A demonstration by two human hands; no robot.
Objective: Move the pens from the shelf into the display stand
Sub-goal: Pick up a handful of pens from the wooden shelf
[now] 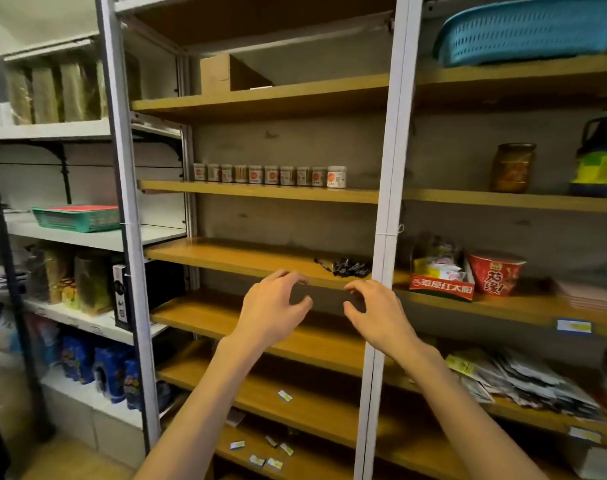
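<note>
Left hand: the left hand (pixel 272 308) is raised in front of the wooden shelf (pixel 232 252), at about 6 o'clock in view; its fingers (pixel 291 277) are loosely curled and grasp nothing, the tips near the shelf's front edge.
Right hand: the right hand (pixel 378 311) is just beside the left, at about 5 o'clock; its fingers are loosely curled and released, holding nothing.
Pens: a dark heap of pens (pixel 350 266) lies on the wooden shelf, above the gap between the two hands toward 1 o'clock of the left hand, close against the white upright post (pixel 387 216); neither hand touches it.
Shelf above: a row of small jars (pixel 271 174) stands at 12 o'clock.
Right bay: an open red box (pixel 440 284) and a red noodle cup (pixel 496 273) sit at 3 o'clock; a glass jar (pixel 513 168) stands higher, and a blue basket (pixel 527 27) lies at 1 o'clock on top.
Left bay: a green tray (pixel 77 218) rests at 9 o'clock, with blue packets (pixel 111 372) at 8 o'clock.
Lower shelves: small labels (pixel 284 395) lie scattered at 6 o'clock.
</note>
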